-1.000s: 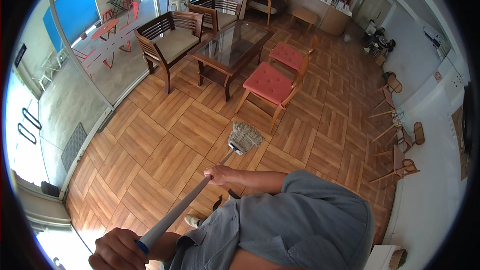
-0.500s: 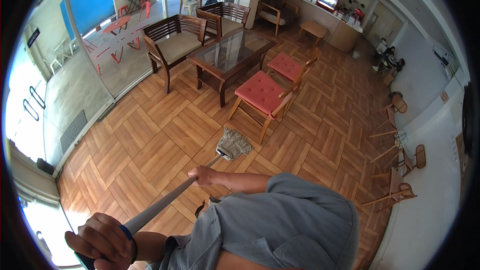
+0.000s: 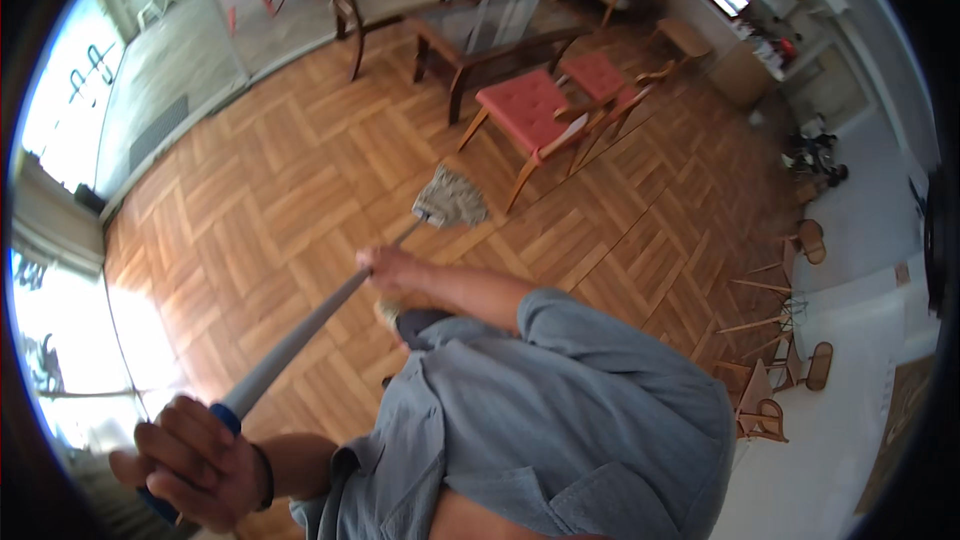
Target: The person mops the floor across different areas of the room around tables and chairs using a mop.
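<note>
Mop head (image 3: pixel 450 198) just left of the red chair (image 3: pixel 525 105)

Obs.: my left hand (image 3: pixel 200 465) curls around the grey pole (image 3: pixel 300 333) near its upper end; my right hand (image 3: pixel 392 268) grips lower down. Strands rest on the wood floor (image 3: pixel 330 180). Since half a second ago, my view has shifted and a shoe (image 3: pixel 387 314) shows. I judge work remains beside that chair.

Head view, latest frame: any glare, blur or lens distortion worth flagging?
In the head view, glare burns out the bright glazing at lower left and bleaches the floor beside it; also in the head view, slight blur softens the floor's joints and the mop head; toward the head view's rim, straight edges bend, and the picture's corners go black.
</note>
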Demonstrator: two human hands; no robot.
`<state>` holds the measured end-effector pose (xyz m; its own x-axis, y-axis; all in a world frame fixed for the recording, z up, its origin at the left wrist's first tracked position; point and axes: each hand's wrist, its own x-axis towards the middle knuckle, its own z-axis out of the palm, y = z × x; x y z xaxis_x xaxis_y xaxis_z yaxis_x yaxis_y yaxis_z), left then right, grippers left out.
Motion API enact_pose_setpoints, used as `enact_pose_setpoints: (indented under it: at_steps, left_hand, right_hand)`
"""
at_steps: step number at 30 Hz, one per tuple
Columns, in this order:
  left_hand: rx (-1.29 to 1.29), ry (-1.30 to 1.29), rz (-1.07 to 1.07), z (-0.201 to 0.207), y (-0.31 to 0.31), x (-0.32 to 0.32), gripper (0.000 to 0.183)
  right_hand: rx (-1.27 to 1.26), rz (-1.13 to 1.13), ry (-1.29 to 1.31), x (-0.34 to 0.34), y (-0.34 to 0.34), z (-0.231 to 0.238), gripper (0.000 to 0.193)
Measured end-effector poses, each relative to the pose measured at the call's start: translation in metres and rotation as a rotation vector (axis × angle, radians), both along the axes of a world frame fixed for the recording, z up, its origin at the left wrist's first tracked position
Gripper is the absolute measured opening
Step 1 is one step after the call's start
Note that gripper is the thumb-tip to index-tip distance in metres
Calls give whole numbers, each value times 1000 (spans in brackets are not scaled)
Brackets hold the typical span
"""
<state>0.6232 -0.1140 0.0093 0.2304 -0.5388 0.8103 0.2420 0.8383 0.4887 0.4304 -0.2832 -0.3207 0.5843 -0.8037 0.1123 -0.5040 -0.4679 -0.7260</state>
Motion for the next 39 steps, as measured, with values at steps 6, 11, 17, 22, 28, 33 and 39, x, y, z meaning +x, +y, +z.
enact_pose_setpoints:
  at_steps: [6,11,17,22,28,33,39]
  left_hand:
    - [131,-32,95,27,31,-56,24]
    - [165,-13,111,38,51,-105,31]
    - [181,54,360,69,64,-173,36]
    - [297,-16,348,104,102,-206,33]
    - [354,-26,627,120,145,-250,30]
    - [306,-6,760,105,172,-319,36]
    - [257,36,937,88,215,-404,38]
  right_hand:
    - [-12,-19,-57,-37,20,-2,14]
    - [90,-109,-169,-73,41,16,20]
    - [104,-96,-217,-129,66,38,20]
    - [95,46,-172,-204,93,51,21]
    - [214,265,-74,-288,123,66,21]
    - [242,322,-107,-336,143,62,20]
    - [206,377,-93,-375,170,45,21]
